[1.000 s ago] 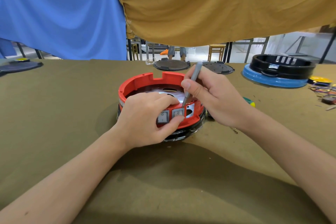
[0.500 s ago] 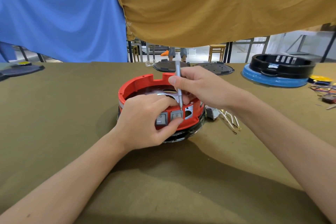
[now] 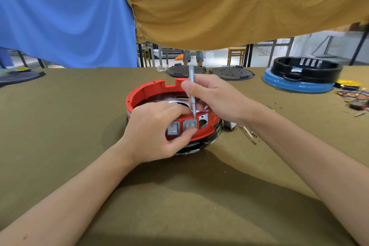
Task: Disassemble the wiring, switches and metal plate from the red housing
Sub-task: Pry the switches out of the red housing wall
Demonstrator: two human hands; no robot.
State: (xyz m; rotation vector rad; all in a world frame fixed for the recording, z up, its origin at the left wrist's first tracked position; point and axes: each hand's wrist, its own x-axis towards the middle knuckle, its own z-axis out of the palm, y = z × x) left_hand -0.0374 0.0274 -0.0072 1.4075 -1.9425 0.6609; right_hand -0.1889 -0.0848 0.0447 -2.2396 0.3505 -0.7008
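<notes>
A dark flat disc [image 3: 19, 76] is seen at the far left edge of an olive-covered desk [image 3: 60, 125]. Near the desk's centre, a round red housing [image 3: 148, 90] is set on a black base. The left hand [image 3: 153, 131] is laid over its near rim, with fingers curled inside the wall and the thumb pressed below the right of two grey rocker switches [image 3: 173, 128] fitted in the front wall. A silver metal plate [image 3: 180, 101] is partly visible inside the housing. A slim silver screwdriver [image 3: 192, 89] is held almost upright by the pinched fingers of the right hand [image 3: 217, 97], its tip placed at the top edge of the right switch. Loose wires [image 3: 247, 132] lie just right of the housing. Further right, a black ring [image 3: 305, 68] is stacked on a blue disc, with a tangle of coloured wires [image 3: 353, 95] at the far right.
</notes>
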